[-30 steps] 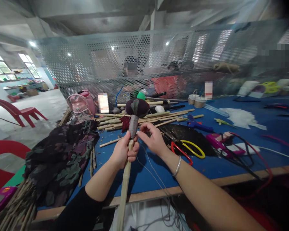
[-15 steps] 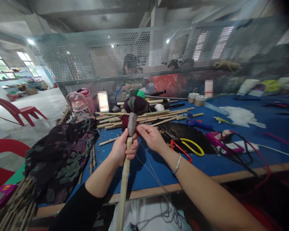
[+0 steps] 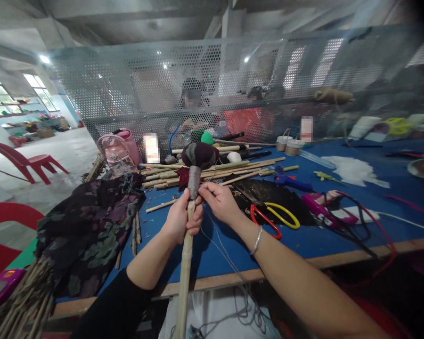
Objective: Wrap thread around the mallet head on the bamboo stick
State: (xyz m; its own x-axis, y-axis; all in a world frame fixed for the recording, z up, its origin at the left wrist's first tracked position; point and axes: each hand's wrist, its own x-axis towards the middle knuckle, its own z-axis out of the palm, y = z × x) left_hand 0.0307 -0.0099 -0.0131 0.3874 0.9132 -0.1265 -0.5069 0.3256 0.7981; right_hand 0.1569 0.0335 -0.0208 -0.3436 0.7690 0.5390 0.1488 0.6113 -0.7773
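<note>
pale bamboo pole runs from 6 o'clock up to a dark padded head at 12, held over the near edge of the blue surface, with the left hand wrapped firmly around it just below a grey thread winding. fingertips of the right hand press together at the winding's 3 o'clock edge, though whether they pinch thread is too fine to tell. from the hands, red-and-yellow scissors lie at 3 o'clock, floral cloth at 8.
</note>
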